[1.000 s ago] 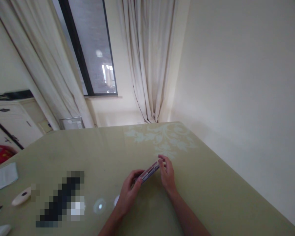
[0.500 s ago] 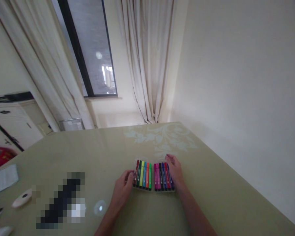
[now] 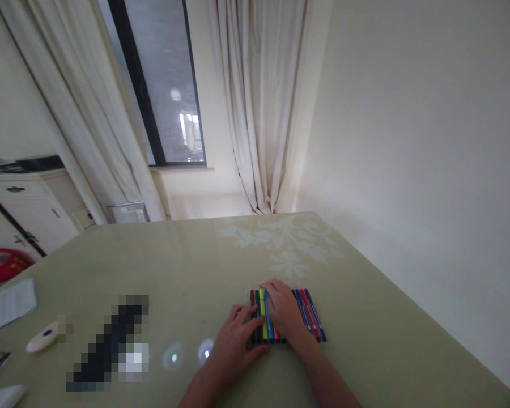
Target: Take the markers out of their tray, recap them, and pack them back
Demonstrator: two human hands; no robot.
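Note:
Coloured markers [image 3: 262, 309] lie side by side in one row in front of me on the table, with a bit of a clear case [image 3: 249, 297] at their top left. Across the row's left end reaches my left hand [image 3: 238, 337], its fingers spread and touching the dark red, green and yellow markers, the thumb apart below. My right hand [image 3: 284, 309] rests over the middle, fingers stretched toward the upper left; the markers under it are hidden. To its right, blue and red markers [image 3: 308, 314] show, slightly slanted.
The pale green table [image 3: 174, 266] has a white floral pattern at its far end. A white oval object [image 3: 45, 338], a blurred dark object [image 3: 110, 345] and papers [image 3: 8, 306] are at the left. A wall [image 3: 429, 198] borders the table's right side.
The two marker groups, apart before, now form one row. Both hands have moved from its outer sides onto the markers, the right hand going left and the left hand right.

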